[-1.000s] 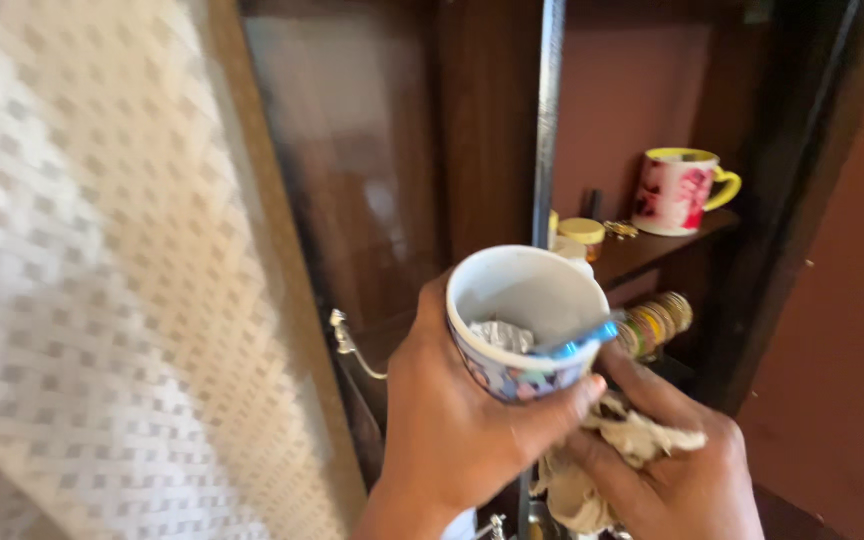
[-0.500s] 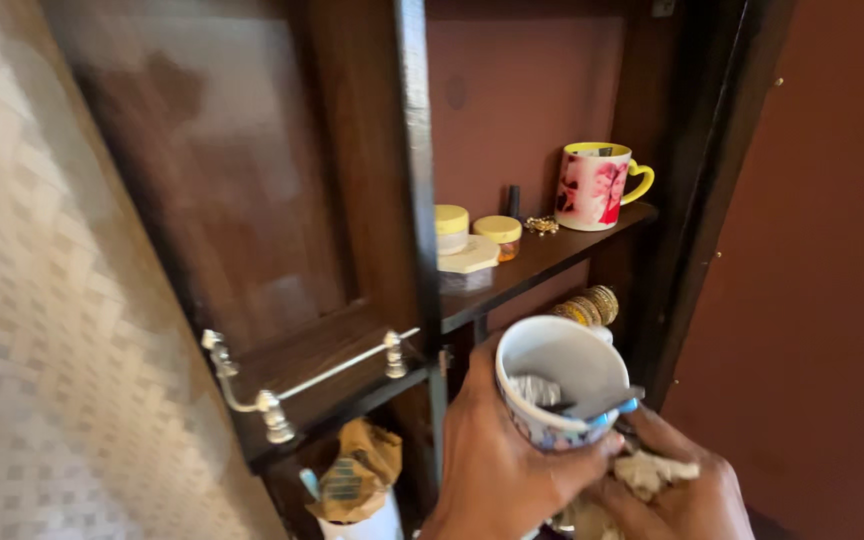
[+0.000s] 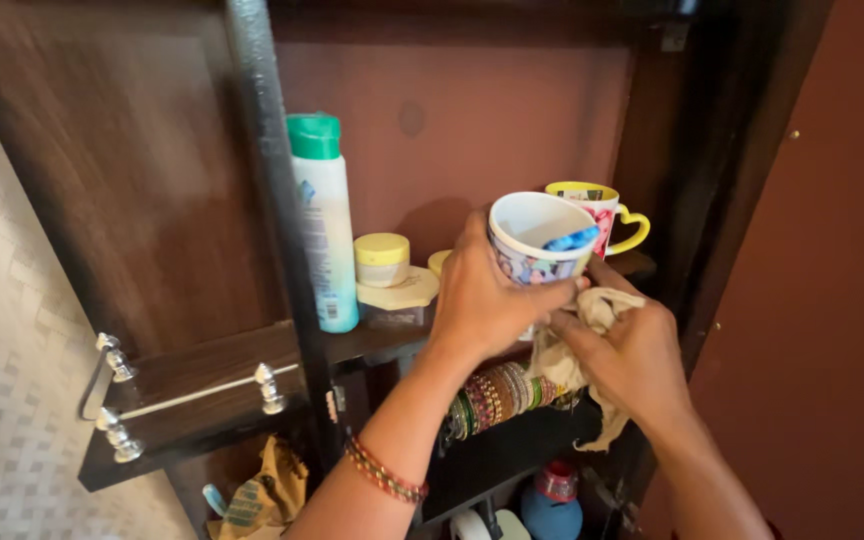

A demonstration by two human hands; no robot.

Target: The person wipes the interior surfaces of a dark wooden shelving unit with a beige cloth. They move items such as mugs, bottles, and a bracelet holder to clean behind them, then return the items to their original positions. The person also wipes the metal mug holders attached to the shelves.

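My left hand [image 3: 480,292] grips a white mug with a colourful pattern [image 3: 530,238] at its side, holding it just above the dark cupboard shelf [image 3: 372,338]. Something blue lies inside the mug. My right hand [image 3: 630,352] clutches a beige cloth [image 3: 567,352] right beside and below the mug. A second mug, pink and white with a yellow rim and heart-shaped handle [image 3: 610,218], stands on the shelf just behind the held one.
A tall white bottle with a green cap [image 3: 322,220] and small yellow-lidded jars [image 3: 384,262] stand on the shelf. A row of bangles [image 3: 497,395] hangs below. The open wooden door [image 3: 132,200] carries a metal rail; a brown wall lies to the right.
The mug and both hands have risen from below the shelf to shelf height, close to the pink mug. The view swung left to right, bringing the bottle into sight.
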